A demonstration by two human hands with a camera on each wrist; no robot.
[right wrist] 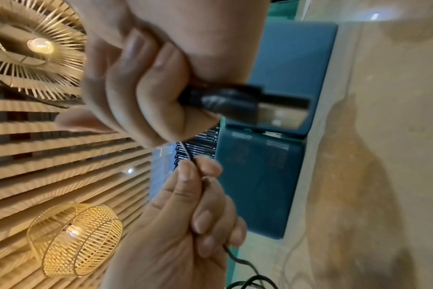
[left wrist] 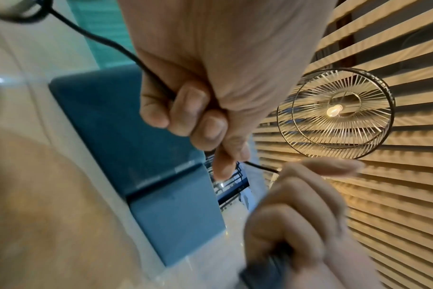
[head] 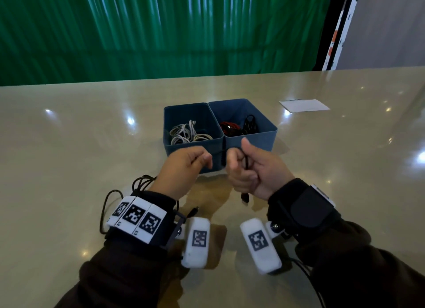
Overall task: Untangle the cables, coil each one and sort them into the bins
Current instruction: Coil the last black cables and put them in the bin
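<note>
Both hands were raised just in front of the two blue bins, working one black cable (head: 220,151). The right hand (head: 249,169) was fisted around the cable near its USB plug (right wrist: 272,106); the plug stuck out below the fist, thumb up. The left hand (head: 184,167) pinched the same cable between thumb and fingers, a short taut span running between the two grips. The rest of the black cable trailed back under the left wrist and lay in loose loops on the tabletop (head: 69,146), its other connector (head: 195,210) resting near the wrist.

Progress, judged from how things lay: mostly done. The left bin (head: 170,123) already held several coiled white and grey cables (head: 186,134). The right bin (head: 271,129) held a red cable (head: 228,127) and a black bundle (head: 249,123). No other loose cable was visible on the tabletop, so this black one looked like the last. It appeared free of other cables but not yet coiled; winding seemed to be just starting at the plug end.

Left to do: coil the slack, then drop it in a bin, probably the right one with the dark cables. A white sheet of paper (head: 303,105) lay well apart to the right of the bins.
</note>
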